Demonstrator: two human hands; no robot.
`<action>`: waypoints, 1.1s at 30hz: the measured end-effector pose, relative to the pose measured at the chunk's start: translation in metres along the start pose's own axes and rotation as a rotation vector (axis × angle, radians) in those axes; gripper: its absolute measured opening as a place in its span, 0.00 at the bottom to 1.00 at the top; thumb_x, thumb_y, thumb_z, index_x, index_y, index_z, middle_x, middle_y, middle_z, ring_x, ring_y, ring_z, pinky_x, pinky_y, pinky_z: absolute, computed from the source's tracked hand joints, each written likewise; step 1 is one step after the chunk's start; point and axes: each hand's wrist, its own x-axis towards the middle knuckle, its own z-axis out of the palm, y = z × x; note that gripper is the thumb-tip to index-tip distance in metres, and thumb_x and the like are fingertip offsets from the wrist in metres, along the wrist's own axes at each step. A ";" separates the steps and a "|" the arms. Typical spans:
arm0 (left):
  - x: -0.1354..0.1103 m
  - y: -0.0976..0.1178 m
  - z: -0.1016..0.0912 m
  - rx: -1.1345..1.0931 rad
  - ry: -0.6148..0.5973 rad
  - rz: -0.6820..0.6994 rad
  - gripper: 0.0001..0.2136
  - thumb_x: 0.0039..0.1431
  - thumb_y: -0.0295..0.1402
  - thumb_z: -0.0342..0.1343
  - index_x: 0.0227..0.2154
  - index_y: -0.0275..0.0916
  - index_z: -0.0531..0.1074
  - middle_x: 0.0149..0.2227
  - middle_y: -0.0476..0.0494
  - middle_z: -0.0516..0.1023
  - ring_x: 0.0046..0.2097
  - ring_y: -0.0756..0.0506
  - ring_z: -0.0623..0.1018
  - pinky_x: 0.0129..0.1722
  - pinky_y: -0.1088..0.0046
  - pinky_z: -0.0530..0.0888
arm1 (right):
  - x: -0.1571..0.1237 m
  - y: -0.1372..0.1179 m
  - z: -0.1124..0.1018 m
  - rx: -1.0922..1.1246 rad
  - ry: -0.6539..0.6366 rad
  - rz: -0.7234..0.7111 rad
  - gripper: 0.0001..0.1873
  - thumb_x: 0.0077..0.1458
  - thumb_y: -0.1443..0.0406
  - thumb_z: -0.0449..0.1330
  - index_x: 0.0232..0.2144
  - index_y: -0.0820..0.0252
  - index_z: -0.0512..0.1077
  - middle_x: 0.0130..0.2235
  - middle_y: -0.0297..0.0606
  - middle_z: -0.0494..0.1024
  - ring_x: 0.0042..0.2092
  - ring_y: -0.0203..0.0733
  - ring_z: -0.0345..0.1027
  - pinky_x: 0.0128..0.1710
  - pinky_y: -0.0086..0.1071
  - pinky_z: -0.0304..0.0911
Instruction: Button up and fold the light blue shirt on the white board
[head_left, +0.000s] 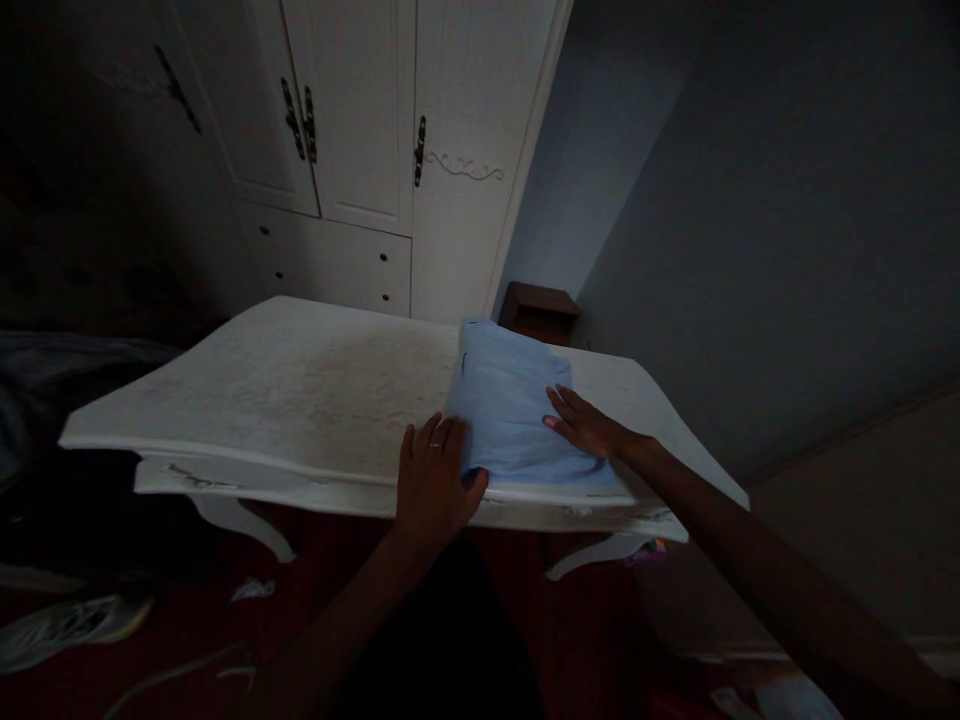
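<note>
A folded light-blue cloth (pixel 506 400), perhaps a garment, lies on the right half of a white table (pixel 337 370). My left hand (pixel 439 480), with a ring on one finger, is at the cloth's near left corner, fingers spread and pointing away from me. Its thumb reaches toward the cloth's front edge. On the cloth's right side rests my right hand (pixel 585 425), its fingers stretched out over the fabric. Both hands are open, and neither grips the cloth. The room is dim, so fine details of the fabric are hard to make out.
Behind the table stands a white wardrobe (pixel 352 110) with dark handles. A small brown cabinet (pixel 540 310) is beyond the table by the wall. On the red floor at lower left are a shoe (pixel 71 630) and a crumpled scrap (pixel 253 589).
</note>
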 end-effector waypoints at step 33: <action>0.111 -0.032 0.013 -0.071 -0.391 0.341 0.22 0.67 0.39 0.44 0.55 0.29 0.68 0.62 0.30 0.66 0.66 0.38 0.62 0.63 0.58 0.61 | 0.000 0.009 -0.006 0.052 -0.041 -0.065 0.48 0.59 0.37 0.38 0.70 0.59 0.40 0.71 0.43 0.39 0.70 0.53 0.29 0.69 0.49 0.38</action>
